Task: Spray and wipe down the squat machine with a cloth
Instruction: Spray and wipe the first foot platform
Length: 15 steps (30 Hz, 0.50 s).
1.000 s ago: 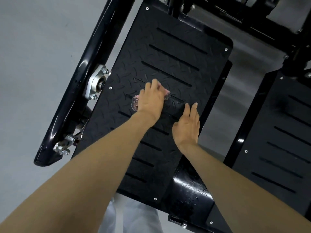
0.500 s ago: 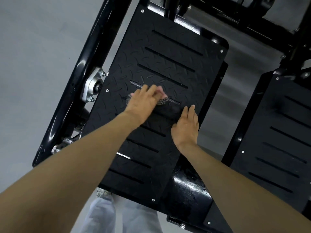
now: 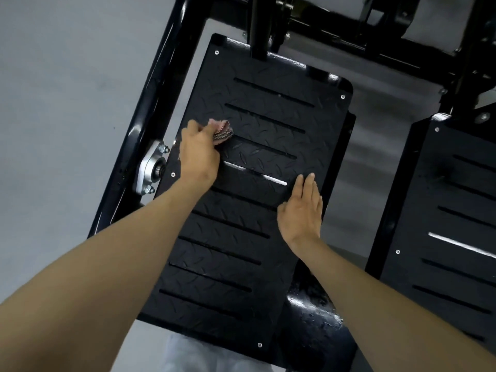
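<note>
One cloth point(image 3: 222, 132) (in left hand point(image 3: 199, 154)), right hand point(image 3: 302, 210), two footplates point(image 3: 236, 253) point(image 3: 456, 218)

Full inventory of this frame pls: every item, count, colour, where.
footplate: 1, black, slotted tread plate, centre, under both hands
second footplate: 1, black, slotted, right edge, partly cut off
cloth: 1, pink and dark, bunched on the footplate's upper left
frame: black tubes, along the footplate's left and across the top
bearing: 1, silver, bolted to the frame left of the footplate
floor: grey, left side and between the plates
trousers: light, bottom edge below the footplate
left hand: 1, fingers grip the cloth
right hand: 1, flat on the footplate near its right edge, holds nothing
</note>
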Available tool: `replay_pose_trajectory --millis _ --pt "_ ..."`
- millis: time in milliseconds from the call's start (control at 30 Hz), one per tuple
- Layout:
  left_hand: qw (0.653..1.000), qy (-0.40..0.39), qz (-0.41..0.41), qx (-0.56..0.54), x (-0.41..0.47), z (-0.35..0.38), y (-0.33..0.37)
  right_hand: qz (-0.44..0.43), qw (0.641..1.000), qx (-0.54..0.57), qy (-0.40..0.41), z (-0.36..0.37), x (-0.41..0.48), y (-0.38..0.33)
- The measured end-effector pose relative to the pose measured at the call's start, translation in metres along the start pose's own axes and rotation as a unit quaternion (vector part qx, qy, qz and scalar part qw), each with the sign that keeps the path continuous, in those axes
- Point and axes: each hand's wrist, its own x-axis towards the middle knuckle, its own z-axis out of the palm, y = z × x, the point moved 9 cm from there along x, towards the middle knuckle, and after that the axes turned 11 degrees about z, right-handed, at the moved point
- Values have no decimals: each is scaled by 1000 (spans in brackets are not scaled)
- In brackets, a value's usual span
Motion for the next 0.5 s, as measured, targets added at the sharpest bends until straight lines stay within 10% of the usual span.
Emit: replay_pose_trajectory --millis 167,500 --pt "980 -108 24 165 7 27 29 6 1000 8 -2 -10 19 -7" --pt "952 -198 205 110 -24 89 143 42 998 0 -39 -11 29 3"
